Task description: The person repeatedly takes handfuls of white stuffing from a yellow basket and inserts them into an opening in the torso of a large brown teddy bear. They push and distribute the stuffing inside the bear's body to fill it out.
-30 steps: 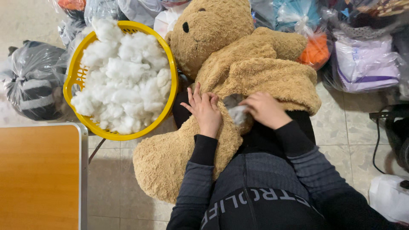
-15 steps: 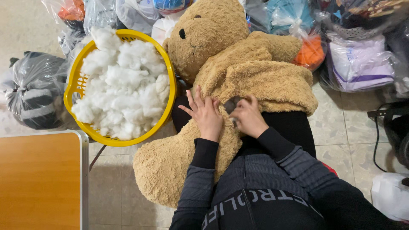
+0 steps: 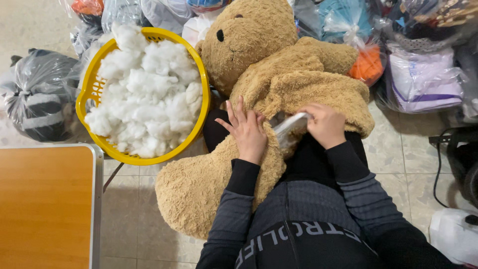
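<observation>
A large tan teddy bear [image 3: 279, 69] lies across my lap, head away from me. My left hand [image 3: 246, 130] rests flat on its fuzzy body, fingers spread, beside an opening in the seam. My right hand [image 3: 324, 124] pinches a strip of the bear's pale inner lining [image 3: 291, 128] at that opening and holds it pulled out to the right. A yellow plastic basket [image 3: 90, 94] heaped with white stuffing [image 3: 147, 92] sits on the floor to the left of the bear's head.
A wooden-topped table [image 3: 45, 206] with a metal edge fills the lower left. Tied plastic bags [image 3: 37, 92] of soft goods line the top and left, with purple and orange ones [image 3: 423, 74] at right. A black cable [image 3: 440, 164] lies on the tiled floor at right.
My right hand has moved from inside the seam opening out to the right, drawing the pale lining with it. The tuft of stuffing seen a second ago is gone from view. My left hand has stayed put.
</observation>
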